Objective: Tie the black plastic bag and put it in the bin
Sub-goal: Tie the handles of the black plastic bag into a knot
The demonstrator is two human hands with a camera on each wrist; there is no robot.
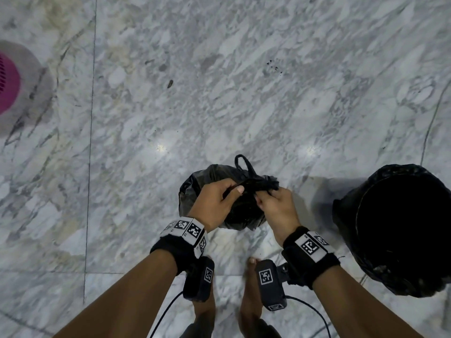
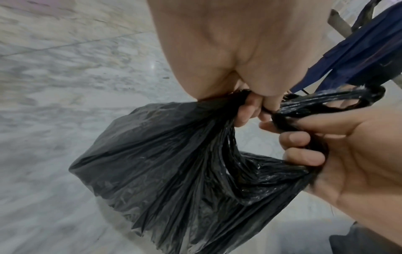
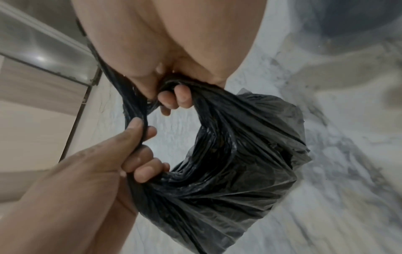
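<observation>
You are midway through the tying, by the look of it; your left hand has its fingers curled round one gathered handle of the black plastic bag, and your right hand pinches the other handle close beside it, the two twisted strands crossing between your fingers; one loop stands free at the bag's twelve o'clock in the head view. Whether a first knot is already pulled snug I cannot tell; the wrist views show the mouth gaping below the handles, so I judge the tie unfinished. The bag hangs between your hands above the marble floor, not yet moved toward the bin, which stands lined in black at the bag's three o'clock, just beside your right wrist; a pink round object lies far off at ten o'clock. Left to do: cinch the knot, then drop the bag in.
</observation>
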